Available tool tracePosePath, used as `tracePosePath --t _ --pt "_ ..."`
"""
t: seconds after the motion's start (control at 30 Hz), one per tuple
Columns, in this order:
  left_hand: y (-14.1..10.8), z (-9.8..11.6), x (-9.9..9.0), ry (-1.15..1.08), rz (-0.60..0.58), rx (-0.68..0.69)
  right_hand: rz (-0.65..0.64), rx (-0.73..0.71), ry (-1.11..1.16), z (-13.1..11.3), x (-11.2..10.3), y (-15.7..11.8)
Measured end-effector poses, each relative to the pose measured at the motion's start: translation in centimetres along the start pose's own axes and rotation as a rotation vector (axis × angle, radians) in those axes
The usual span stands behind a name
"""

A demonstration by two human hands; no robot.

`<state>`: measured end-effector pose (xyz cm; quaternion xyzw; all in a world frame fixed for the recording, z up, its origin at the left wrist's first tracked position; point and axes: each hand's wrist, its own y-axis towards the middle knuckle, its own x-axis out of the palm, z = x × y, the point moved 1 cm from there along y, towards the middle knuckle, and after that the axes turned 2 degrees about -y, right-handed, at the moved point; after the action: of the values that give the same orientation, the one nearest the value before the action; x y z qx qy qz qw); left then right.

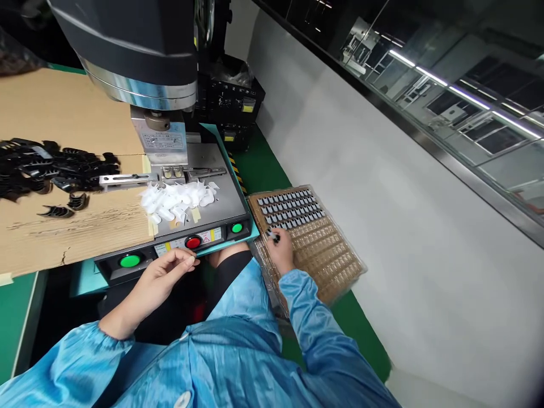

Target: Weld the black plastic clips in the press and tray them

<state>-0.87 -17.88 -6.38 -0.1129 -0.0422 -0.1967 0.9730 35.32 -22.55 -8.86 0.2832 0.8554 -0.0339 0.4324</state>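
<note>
My right hand (pixel 281 249) is closed on a small black-and-white part (pixel 274 235), held over the near-left side of a clear plastic tray (pixel 335 266). The tray's far rows hold several similar dark-and-white parts (pixel 289 207); the nearer pockets hold none that I can see. Just in front of the machine's front panel, my left hand (pixel 164 277) has its thumb and fingers pinched together near the red button (pixel 193 242). Whether anything is between those fingertips I cannot make out. White curved plastic pieces (pixel 178 198) lie heaped on the machine's grey bed, beyond that hand.
Black curved parts (pixel 55 167) lie piled on cardboard (pixel 93 232) at left. Above the bed hangs a heavy machine head (pixel 131 51). Green buttons (pixel 130 260) flank the red one. Black bins (pixel 232 102) stand behind. A pale wall (pixel 382 198) runs along the right.
</note>
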Motion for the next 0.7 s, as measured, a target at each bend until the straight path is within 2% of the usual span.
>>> tracePosePath --t 0.1,0.17,0.23,0.47,0.7 --pt "0.1 -0.2 -0.1 0.055 -0.022 0.032 0.023 0.191 -0.287 5.3 -2.2 2.8" --pt "0.1 -0.2 -0.1 0.084 -0.030 0.042 -0.015 0.253 -0.415 7.6 -2.9 3.7" --pt "0.0 -0.3 -0.2 0.099 -0.036 0.042 -0.048 0.274 -0.476 8.9 -3.0 4.1" --pt "0.0 -0.4 -0.3 0.132 -0.046 0.061 -0.081 0.268 -0.508 9.7 -2.2 4.4" --pt "0.1 -0.8 -0.4 0.144 -0.058 0.060 -0.043 0.297 -0.505 10.1 -3.0 4.3"
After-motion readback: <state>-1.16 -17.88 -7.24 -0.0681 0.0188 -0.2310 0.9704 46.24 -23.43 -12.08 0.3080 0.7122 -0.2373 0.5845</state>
